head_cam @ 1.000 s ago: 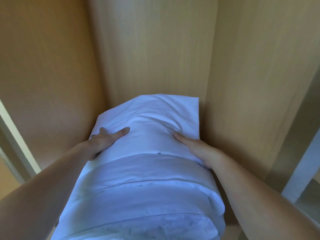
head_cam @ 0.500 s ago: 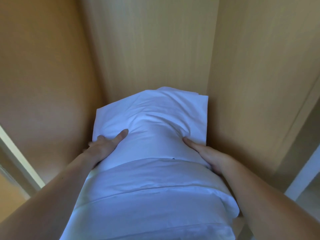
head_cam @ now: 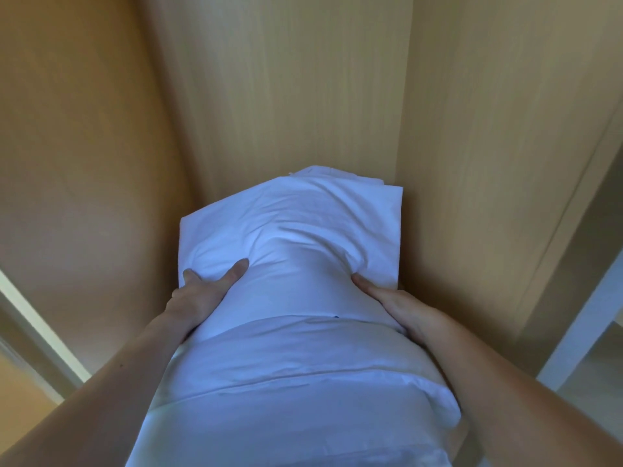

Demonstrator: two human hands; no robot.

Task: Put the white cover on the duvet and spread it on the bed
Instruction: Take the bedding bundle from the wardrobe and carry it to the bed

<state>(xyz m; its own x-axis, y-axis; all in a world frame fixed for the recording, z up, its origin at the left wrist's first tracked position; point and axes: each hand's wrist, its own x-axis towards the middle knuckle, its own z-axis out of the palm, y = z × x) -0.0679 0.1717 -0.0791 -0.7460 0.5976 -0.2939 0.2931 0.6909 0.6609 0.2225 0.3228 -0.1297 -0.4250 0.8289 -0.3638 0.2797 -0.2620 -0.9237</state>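
- Pale wooden wardrobe walls enclose a stack of white bedding.
- Folded white cover, apparently the topmost piece, lies on that stack.
- Left hand and right hand grip its opposite sides, fingers curled round the edges.

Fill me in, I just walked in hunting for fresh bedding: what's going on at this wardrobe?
A person is reaching into a wooden wardrobe with both bare hands. The left hand and right hand each hold a side of the top white bundle, thumbs dug into the fabric. That bundle sits on thicker folded white bedding. Everything is folded, and no bed is in view.
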